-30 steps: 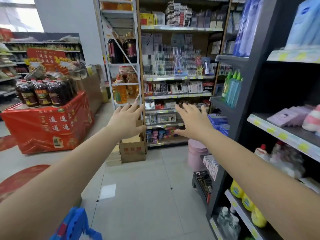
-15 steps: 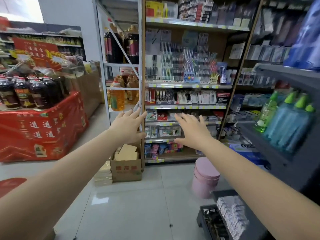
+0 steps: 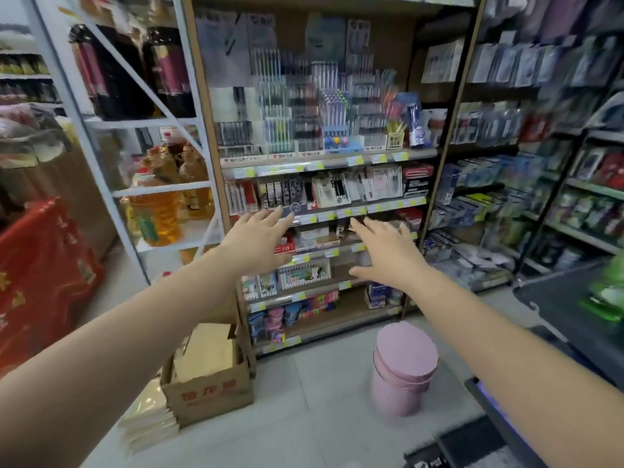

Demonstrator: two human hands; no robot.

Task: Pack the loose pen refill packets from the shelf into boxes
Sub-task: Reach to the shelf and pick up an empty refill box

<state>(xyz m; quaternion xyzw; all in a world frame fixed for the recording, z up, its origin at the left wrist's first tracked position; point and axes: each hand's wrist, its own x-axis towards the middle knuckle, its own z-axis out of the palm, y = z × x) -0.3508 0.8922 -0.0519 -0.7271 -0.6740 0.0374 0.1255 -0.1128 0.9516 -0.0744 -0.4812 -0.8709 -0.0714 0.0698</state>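
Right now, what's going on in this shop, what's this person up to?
A person stands in front of the stationery shelf with both arms stretched toward it. The left hand and right hand are open, fingers spread, holding nothing. No packet has been picked up yet. A cardboard box and a pink stool sit on the floor below.

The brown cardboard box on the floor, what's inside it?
The brown cardboard box holds tan flat cardboard sheets standing inside. Whatever lies beneath them is covered.

Counts on the shop floor
Two hands reached out: left hand (image 3: 260, 243), right hand (image 3: 385, 255). One cardboard box (image 3: 209, 386) and one pink bucket (image 3: 403, 369) stood on the floor.
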